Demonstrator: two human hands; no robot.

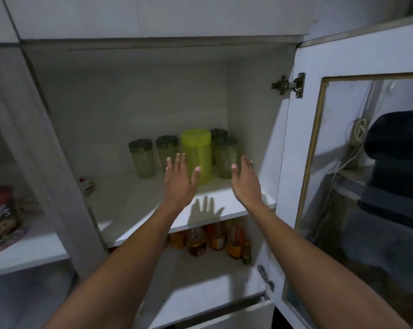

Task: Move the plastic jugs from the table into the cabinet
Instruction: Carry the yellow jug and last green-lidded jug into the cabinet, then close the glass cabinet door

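A yellow-green plastic jug (198, 150) stands upright on the upper shelf (139, 210) of the open cabinet. Several clear jugs with dark lids stand around it: one (142, 158) at the left, another (165, 148) beside it, and two (225, 155) at the right. My left hand (179, 180) is spread open just in front of the yellow jug, slightly left of it. My right hand (244, 180) is open too, in front of the right-hand clear jug. Neither hand holds anything; both are apart from the jugs.
The glass-paned cabinet door (357, 162) hangs open at the right. Several bottles (212, 238) stand on the lower shelf. A small red-and-white object (86, 185) lies at the shelf's left edge. A printed packet (1, 217) sits in the left compartment.
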